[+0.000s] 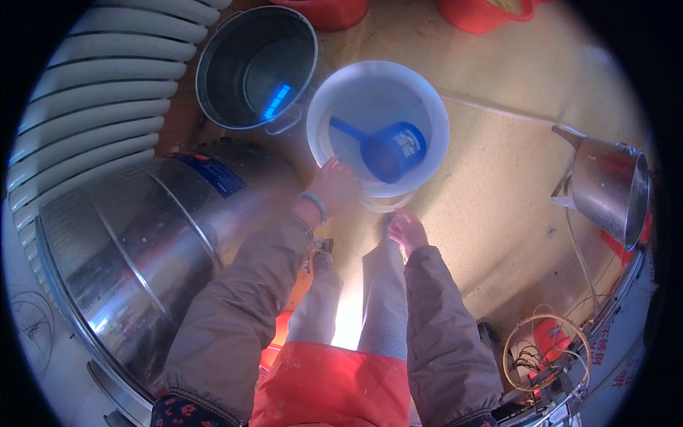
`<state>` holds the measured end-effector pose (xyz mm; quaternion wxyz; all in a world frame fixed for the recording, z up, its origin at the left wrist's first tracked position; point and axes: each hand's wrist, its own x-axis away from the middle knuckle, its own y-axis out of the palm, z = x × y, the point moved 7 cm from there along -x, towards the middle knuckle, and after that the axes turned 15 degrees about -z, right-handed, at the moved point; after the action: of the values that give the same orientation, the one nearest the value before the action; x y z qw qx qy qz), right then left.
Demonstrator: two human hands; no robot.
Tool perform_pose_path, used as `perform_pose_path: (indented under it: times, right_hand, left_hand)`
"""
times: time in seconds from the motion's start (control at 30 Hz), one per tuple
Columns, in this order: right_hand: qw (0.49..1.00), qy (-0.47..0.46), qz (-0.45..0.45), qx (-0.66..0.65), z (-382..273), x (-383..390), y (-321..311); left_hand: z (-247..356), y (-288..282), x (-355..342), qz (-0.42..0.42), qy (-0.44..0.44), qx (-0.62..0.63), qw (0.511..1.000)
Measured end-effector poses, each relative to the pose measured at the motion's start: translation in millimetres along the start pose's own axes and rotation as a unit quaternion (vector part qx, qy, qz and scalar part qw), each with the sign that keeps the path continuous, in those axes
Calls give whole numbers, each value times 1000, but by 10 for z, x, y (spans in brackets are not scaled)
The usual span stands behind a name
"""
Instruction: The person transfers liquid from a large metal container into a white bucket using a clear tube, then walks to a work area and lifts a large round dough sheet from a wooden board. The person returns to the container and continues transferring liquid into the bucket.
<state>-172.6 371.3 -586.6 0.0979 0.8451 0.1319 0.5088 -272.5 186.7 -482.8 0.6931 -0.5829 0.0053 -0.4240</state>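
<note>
A white round bucket (442, 135) stands on the floor in front of me, with what looks like water in it. Inside lies a blue dipper (384, 158), tilted, its handle pointing to the upper left. At the near left of the bucket's rim is my left hand (339, 186), its fingers closed on the edge. My right hand (408, 232) is just below the bucket's pale handle (388, 205), fingers loosely apart. It holds nothing that I can see, and whether it touches the handle I cannot tell.
A large metal pot (203, 78) stands left of the bucket. A big steel drum (135, 235) and a white slatted radiator (135, 85) line the left. Red basins (477, 18) sit at the back. On the right are a metal pot (605, 185) and a wire-filled hoop (509, 356).
</note>
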Motion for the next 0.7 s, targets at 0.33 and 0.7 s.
perform_pose_path:
  times: [0.33, 0.7]
  right_hand:
    - [865, -164, 15, 474, -252, -246, 551]
    - [873, -148, -33, 464, -323, 17, 614]
  left_hand:
    - [27, -47, -110, -70, 26, -67, 995]
    - [54, -217, -178, -159, 31, -80, 984]
